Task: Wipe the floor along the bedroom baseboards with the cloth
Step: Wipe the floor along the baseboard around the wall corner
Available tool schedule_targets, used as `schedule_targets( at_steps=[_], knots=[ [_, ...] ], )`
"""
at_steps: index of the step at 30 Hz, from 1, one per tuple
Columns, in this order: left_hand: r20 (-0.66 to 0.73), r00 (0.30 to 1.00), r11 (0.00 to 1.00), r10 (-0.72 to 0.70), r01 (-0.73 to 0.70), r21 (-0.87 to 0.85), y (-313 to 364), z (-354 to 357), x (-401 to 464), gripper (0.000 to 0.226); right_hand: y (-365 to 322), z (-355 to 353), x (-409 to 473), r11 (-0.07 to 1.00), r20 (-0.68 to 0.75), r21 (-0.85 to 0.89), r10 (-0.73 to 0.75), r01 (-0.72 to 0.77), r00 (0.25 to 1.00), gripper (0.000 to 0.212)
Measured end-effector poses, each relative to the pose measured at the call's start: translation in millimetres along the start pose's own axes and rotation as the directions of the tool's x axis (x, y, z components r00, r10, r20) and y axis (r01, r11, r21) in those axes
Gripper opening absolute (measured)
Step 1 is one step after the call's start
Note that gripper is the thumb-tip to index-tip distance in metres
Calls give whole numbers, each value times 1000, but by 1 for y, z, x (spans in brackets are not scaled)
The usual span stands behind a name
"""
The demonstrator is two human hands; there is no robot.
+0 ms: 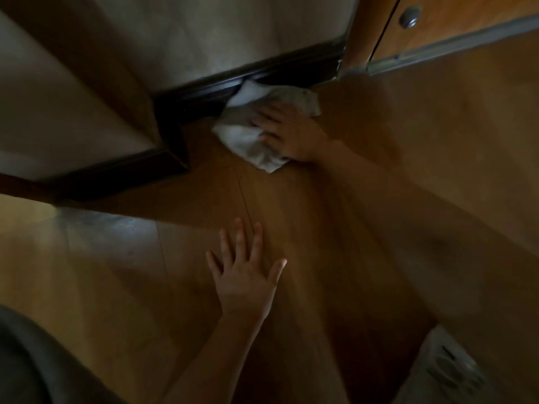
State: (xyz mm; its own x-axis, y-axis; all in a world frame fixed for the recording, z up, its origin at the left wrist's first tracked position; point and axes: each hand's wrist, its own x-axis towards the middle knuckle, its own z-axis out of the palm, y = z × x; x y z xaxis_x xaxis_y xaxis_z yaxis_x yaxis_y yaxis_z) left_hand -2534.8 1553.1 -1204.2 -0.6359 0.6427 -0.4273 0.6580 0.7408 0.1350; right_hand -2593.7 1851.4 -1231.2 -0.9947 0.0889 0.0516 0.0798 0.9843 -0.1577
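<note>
Wood cabinet (455,27) w/ round knob (410,16), top right.

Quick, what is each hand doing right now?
Left hand: open, flat on the floor.
Right hand: fingers pressing the cloth; grip unclear.

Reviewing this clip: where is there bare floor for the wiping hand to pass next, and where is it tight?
Bare wood floor lies open right of the right hand, up to the cabinet rail. Also between the cloth and the left hand, flat on the floor. Tight: the corner where the dark baseboard steps outward, left of the cloth.
</note>
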Motion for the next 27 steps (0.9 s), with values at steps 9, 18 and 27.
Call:
schedule_targets(
  at_steps=[9,18,27],
  knots=[
    [22,1000,1000,8,-8,-6,0,-3,0,83,56,-12,-66,937,-187,-137,294,-321,937,47],
    [9,1000,1000,1,-1,-15,0,-1,0,83,-30,3,16,999,39,-10,44,-43,998,60],
    [-39,999,998,19,-21,-53,-3,5,1,81,74,-19,-77,939,-169,-177,267,-296,949,46]
  ],
)
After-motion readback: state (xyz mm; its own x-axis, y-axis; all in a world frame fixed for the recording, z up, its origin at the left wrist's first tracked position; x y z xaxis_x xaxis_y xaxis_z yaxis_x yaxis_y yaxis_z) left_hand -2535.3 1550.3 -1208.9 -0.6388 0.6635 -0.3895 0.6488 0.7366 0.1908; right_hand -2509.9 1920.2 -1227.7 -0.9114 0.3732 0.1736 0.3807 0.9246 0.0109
